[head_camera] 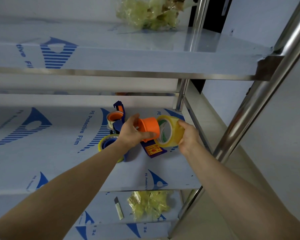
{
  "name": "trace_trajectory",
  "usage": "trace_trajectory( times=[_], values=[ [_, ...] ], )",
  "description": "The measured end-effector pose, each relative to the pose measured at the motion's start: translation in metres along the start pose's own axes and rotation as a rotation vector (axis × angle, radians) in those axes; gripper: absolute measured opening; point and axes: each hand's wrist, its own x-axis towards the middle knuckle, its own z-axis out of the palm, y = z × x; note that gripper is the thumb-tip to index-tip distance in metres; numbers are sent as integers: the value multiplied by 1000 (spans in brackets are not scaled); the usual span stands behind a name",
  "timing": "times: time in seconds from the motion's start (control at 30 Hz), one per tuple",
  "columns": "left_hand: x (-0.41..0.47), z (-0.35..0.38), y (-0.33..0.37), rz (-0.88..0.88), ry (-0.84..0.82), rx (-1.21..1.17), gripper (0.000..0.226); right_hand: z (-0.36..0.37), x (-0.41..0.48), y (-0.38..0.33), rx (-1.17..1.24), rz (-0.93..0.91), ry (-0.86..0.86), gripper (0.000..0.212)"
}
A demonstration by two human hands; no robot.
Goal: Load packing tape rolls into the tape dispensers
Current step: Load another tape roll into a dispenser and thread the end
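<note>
My left hand [134, 132] grips a tape dispenser by its orange hub [150, 127], tilted on its side over the middle shelf; its dark blue body with a red-and-yellow label [153, 149] points down toward me. My right hand [187, 135] holds a yellowish clear packing tape roll [171, 130] with its core opening facing the orange hub, touching its end. Behind my left hand stands a second blue dispenser [119, 118] with an orange hub and a tape roll on it. A third roll on a blue hub [107, 142] lies partly hidden under my left wrist.
The steel shelf [59, 153] is covered in blue-printed protective film. An upper shelf [128, 63] overhangs, with crumpled plastic wrap [149, 13] on it. The lower shelf holds a utility knife [119, 207] and crumpled wrap [149, 203]. A shiny upright post [249, 118] stands on the right.
</note>
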Motion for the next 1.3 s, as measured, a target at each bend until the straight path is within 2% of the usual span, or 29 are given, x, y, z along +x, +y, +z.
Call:
trace_trajectory(
  times=[0.3,0.5,0.57,0.63,0.67,0.8,0.9,0.97,1.07,1.17,1.3],
  values=[
    [-10,2,-1,12,-38,45,84,11,-11,26,102,113,-67,42],
    [-22,6,1,-57,-18,-65,68,15,-21,39,215,157,-156,42],
    [-26,8,4,-55,15,-78,49,18,-25,41,236,170,-175,42],
    [-27,11,7,-41,50,-64,17,20,-28,43,267,194,-172,42],
    [-26,13,8,-43,72,-61,14,20,-30,44,283,200,-170,43],
    [-22,25,11,-152,154,-90,30,21,-38,46,320,203,-187,40],
    [-22,38,13,-303,98,-107,46,20,-45,51,328,185,-178,29],
    [-26,41,16,-395,101,-206,52,17,-49,54,319,175,-202,17],
    [-30,37,20,-498,178,-393,69,13,-56,57,311,165,-273,18],
    [-32,29,19,-511,159,-513,55,7,-59,58,290,144,-325,28],
    [-42,23,-1,-430,-8,-549,38,-4,-56,54,115,91,-400,27]
  ],
)
